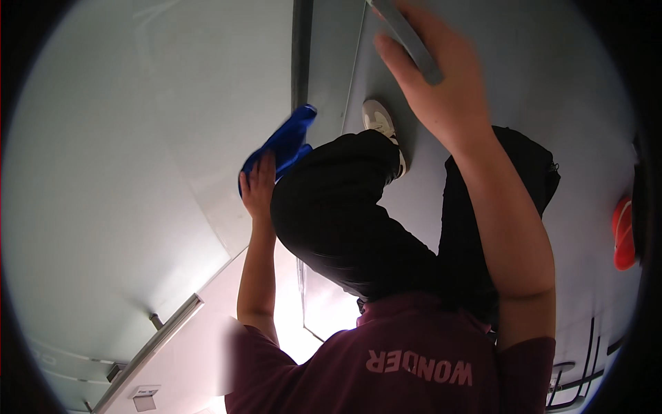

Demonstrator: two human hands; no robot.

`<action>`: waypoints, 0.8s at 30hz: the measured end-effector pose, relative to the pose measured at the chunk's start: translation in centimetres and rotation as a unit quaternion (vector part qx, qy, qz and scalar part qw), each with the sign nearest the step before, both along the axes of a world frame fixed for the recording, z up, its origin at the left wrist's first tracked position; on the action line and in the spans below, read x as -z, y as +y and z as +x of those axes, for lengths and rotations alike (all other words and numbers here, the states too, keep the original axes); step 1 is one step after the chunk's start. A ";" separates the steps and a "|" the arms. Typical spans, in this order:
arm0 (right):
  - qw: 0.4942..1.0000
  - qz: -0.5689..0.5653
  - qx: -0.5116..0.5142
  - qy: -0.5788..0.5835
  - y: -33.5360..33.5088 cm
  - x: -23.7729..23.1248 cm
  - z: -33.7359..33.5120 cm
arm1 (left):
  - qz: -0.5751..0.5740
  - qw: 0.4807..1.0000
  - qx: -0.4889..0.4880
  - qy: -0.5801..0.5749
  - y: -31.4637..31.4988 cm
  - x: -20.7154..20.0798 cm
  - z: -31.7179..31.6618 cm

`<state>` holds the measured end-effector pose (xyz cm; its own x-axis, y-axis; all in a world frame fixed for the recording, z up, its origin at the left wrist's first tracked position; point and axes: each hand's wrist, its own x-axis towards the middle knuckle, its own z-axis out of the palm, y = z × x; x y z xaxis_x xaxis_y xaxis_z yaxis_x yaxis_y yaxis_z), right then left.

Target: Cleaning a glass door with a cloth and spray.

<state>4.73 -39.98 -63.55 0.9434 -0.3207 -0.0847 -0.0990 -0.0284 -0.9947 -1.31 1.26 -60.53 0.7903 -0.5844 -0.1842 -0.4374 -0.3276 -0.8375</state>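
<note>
My left hand [258, 188] is on a blue cloth [279, 146], with its fingers spread over the cloth's near end. The cloth lies against or very close to a large pale, glossy panel [138, 124] on my left; whether it touches cannot be made out. My right hand [448, 86], raised at the upper right and slightly blurred, is closed round a grey, bar-shaped handle [414, 45]. The far end of that tool runs out of the picture at the top, so its kind is hidden.
My bent legs in black trousers [345, 207] are between my arms, with a light shoe [379, 119] on the grey floor [552, 76]. A dark strip [301, 55] edges the panel. At far right is a red shoe [623, 233]; a metal rail [155, 345] runs at lower left.
</note>
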 end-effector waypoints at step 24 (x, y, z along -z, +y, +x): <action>0.992 -0.066 -0.035 -0.106 5.9 -4.0 -2.2 | -0.191 0.953 -0.108 -0.208 -2.4 -11.1 0.1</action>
